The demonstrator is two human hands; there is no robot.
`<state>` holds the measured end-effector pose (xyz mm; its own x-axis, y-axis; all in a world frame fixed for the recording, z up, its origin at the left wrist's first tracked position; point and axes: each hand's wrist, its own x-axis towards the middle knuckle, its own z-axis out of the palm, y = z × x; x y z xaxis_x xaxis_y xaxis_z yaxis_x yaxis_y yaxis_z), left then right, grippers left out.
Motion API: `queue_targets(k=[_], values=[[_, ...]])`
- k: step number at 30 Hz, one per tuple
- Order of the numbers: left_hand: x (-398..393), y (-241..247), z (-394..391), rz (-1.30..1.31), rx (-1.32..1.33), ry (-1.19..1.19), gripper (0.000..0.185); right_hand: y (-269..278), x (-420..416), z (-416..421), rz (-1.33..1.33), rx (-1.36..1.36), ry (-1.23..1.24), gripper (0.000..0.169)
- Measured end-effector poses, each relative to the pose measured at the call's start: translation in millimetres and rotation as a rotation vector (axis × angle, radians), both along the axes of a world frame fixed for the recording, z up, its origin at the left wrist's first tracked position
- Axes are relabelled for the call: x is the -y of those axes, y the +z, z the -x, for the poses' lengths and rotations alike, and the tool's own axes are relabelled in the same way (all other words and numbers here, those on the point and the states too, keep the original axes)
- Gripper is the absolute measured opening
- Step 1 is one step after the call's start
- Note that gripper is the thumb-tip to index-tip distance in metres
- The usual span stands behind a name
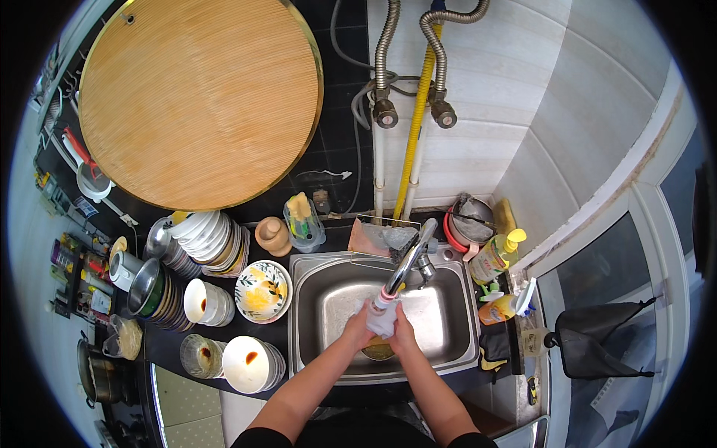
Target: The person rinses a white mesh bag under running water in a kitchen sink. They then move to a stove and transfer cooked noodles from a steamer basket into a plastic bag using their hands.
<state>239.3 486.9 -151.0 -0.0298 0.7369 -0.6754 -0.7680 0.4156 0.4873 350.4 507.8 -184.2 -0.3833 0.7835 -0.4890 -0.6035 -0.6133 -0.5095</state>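
Observation:
Both hands meet under the spout of the chrome faucet [411, 263], above the stainless steel sink [330, 280]. My left hand [357, 329] grips one side of a white cloth [382, 325], and my right hand [403, 330] grips the other side. The cloth lies directly below the faucet's pink-ringed tip [385, 298], which covers part of it. Beneath my wrists, a round yellowish thing [378, 351] shows at the near side of the basin; my hands partly hide it.
Stacked bowls [252, 364], patterned plates [260, 292] and a wooden mortar [273, 236] crowd the counter on the left. Behind the faucet stands a wire rack [372, 238]. Dish soap [493, 257] and a spray bottle [498, 309] line the right side. Black gloves [494, 347] lie nearby.

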Motion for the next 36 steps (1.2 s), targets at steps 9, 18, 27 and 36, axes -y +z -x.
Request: queue_targets(k=[9,18,27,36], values=[[10.3,-6.8,47.5,-0.089,-0.012,0.155,0.055,-16.7,1.5,52.6,-0.066,-0.113,0.016,0.031],[31.6,7.9,28.5,0.021,-0.022,-0.189,0.049,-23.5,22.7,10.5,0.043,-0.104,0.012,0.033],[4.2,-9.4,-7.9,-0.024,-0.077,-0.342,0.034,-42.2,8.5,-7.3,-0.736,1.228,0.053,0.032],[-8.4,-14.5,24.4,0.054,-0.838,0.130,0.027,-0.3,7.6,-13.9,-0.368,0.603,0.020,0.032]])
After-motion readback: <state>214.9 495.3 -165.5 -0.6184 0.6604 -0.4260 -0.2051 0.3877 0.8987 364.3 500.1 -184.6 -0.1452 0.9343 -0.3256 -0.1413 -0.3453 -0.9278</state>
